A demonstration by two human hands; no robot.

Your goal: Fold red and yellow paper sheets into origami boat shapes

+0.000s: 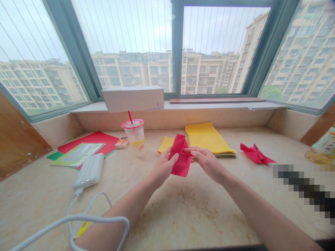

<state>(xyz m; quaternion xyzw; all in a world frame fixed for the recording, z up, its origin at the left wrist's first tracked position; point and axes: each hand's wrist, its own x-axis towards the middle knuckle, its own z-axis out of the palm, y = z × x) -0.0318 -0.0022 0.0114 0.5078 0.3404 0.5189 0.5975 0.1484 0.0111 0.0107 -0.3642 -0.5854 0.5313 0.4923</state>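
A folded piece of red paper (180, 165) is held up over the stone counter, between both hands. My left hand (164, 164) grips its left side, thumb lying across the front and fingers hidden behind. At the right edge, my right hand (202, 158) pinches the paper between thumb and fingers. Behind the hands lies a stack of yellow paper (209, 137), with green showing at its lower edge. A smaller yellow sheet (164, 143) is partly covered by the left hand and red paper. To the right rests a folded red paper figure (256, 154) with pointed ends.
A white power bank (90, 170) with a white cable (91, 219) lies at left, near red sheets (104, 139) and a green packet (75, 155). A plastic cup (135, 136) with a straw stands beside a small box (121, 142). A jar (323, 148) is far right.
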